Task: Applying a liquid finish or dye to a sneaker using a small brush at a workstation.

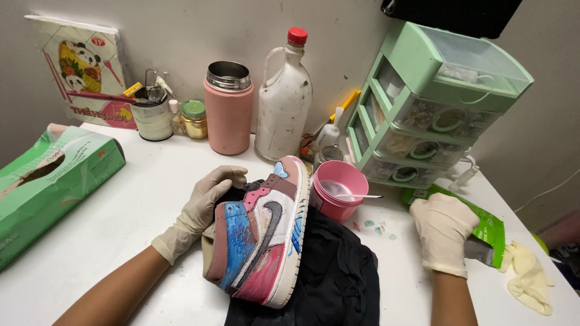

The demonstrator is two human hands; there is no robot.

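A multicoloured high-top sneaker (266,235) in pink, blue, white and maroon lies on its side over a black cloth (338,271). My left hand (202,202), in a cream glove, is tucked into the shoe's opening and holds it. My right hand (443,228), also gloved, rests on a green pouch (490,232) at the right, fingers curled over it. A pink cup (338,188) with a thin white stick across its rim stands between the two hands.
A green tissue box (48,181) lies at the left. Along the wall stand a cup of tools (152,115), a small gold jar (194,119), a pink flask (228,108), a grimy white bottle (284,96) and green mini drawers (423,102). A spare glove (530,278) lies far right.
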